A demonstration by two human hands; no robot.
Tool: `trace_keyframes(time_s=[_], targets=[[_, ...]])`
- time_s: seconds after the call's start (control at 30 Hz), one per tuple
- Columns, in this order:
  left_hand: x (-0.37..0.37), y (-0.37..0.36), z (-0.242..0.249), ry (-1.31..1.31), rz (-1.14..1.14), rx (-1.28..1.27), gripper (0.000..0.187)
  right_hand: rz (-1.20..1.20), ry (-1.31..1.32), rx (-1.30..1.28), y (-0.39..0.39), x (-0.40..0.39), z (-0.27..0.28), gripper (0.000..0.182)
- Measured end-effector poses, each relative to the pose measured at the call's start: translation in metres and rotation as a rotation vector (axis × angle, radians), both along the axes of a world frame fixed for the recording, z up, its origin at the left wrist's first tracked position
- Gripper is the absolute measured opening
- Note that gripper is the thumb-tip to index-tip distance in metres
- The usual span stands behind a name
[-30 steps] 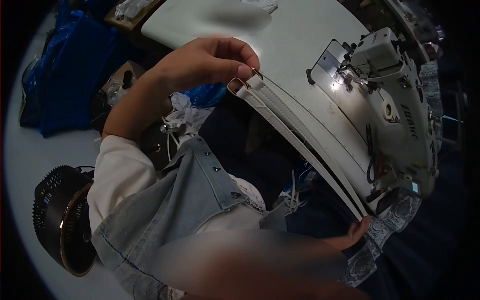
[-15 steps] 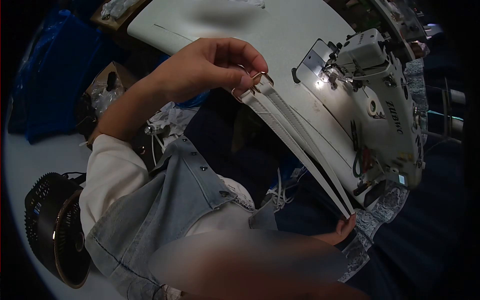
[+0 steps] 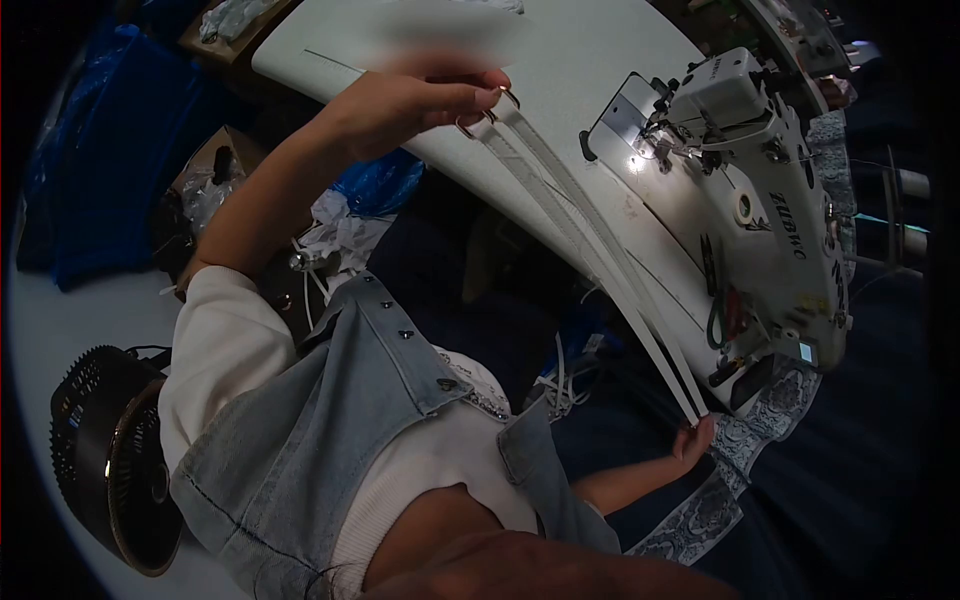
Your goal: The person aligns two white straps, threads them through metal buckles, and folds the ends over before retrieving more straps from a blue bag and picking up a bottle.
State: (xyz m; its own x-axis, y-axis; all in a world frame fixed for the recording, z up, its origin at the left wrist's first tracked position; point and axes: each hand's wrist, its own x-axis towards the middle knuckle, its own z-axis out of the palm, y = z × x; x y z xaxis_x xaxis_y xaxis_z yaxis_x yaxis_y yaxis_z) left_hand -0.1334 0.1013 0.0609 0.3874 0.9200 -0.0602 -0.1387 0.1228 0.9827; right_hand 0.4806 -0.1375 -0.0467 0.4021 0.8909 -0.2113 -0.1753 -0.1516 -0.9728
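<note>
While two narrow white straps (image 3: 590,245) are stretched taut across the view, their upper ends are pinched in the closed fingers of the left hand (image 3: 420,100), raised above the near edge of the tabletop (image 3: 560,60). Small metal rings (image 3: 480,112), gold in tone and rounded, are fitted to these upper ends, just beside the fingertips. Flat, smooth and leather-like in finish, the straps are seen running side by side in a long diagonal, close together at both ends and slightly apart in the middle. Their lower ends are gripped by the right hand (image 3: 697,438), held low near the lap with its fingers curled shut around them; only part of this hand is shown.

A white industrial sewing machine (image 3: 760,190), blocky and hard-surfaced, is set on the pale, smooth tabletop, with a lit needle area (image 3: 640,160) at its far end. A sleeveless denim vest (image 3: 350,420) with small metal studs is worn over a cream long-sleeved top (image 3: 225,350). A round black fan (image 3: 105,450) with a ribbed grille is seen at lower left, and crumpled blue plastic (image 3: 375,185) lies beneath the forearm. Patterned lace fabric (image 3: 720,500) is draped at lower right.
</note>
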Motion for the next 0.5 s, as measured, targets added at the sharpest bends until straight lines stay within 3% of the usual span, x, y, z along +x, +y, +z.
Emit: trace_keyframes(time_s=[0.1,0.13,0.17,0.2,0.27,0.33,0.43,0.5], targets=[[-0.012,0.01,0.017,0.101,0.083,0.254,0.025,0.209,0.013,-0.155,0.005,-0.025,-0.024,0.019],[-0.012,0.01,0.032,0.098,0.085,0.268,0.025,0.315,-0.014,-0.345,0.004,-0.028,-0.036,0.019],[-0.011,0.008,0.049,0.164,0.013,0.311,0.025,0.418,-0.043,-0.536,0.001,-0.029,-0.045,0.018],[-0.008,0.006,0.065,0.231,-0.062,0.353,0.026,0.415,-0.048,-0.523,0.008,-0.051,-0.039,0.018],[0.011,0.002,0.091,0.231,-0.151,0.392,0.026,0.815,-0.419,-0.775,0.031,-0.102,-0.025,0.02],[0.028,-0.002,0.097,0.244,-0.27,0.422,0.027,0.767,-0.677,-0.405,0.069,-0.163,0.024,0.027],[0.06,-0.007,0.099,0.229,-0.436,0.321,0.026,0.559,-0.53,0.339,0.12,-0.251,0.09,0.032],[0.075,-0.003,0.094,0.162,-0.466,0.278,0.026,0.536,-0.561,0.628,0.15,-0.297,0.115,0.04]])
